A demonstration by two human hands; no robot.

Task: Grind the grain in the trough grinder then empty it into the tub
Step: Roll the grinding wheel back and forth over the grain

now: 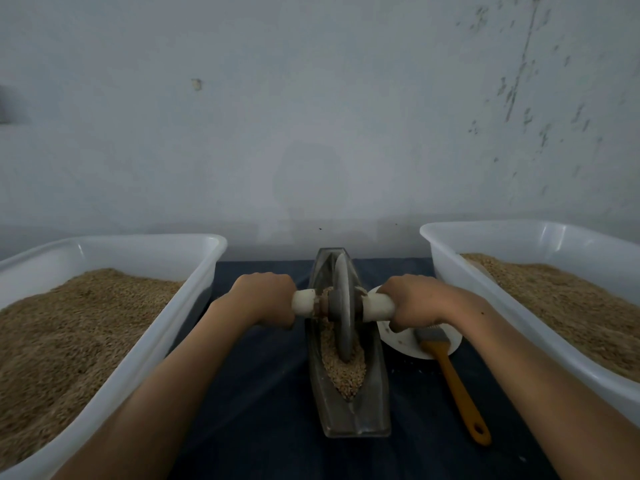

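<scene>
A grey boat-shaped trough grinder [349, 415] lies lengthwise on the dark cloth in front of me. Pale grain [344, 370] fills its groove. A grey metal wheel [343, 306] stands upright in the groove about midway along, on a white axle handle. My left hand [261, 297] grips the left end of the handle and my right hand [414, 299] grips the right end. A white tub [194, 271] at the left and another white tub [450, 268] at the right both hold tan grain.
A white plate [405, 342] lies just right of the trough, partly under my right wrist. A brush with an orange handle [457, 386] rests on the plate's edge and the cloth. A grey wall stands close behind the table.
</scene>
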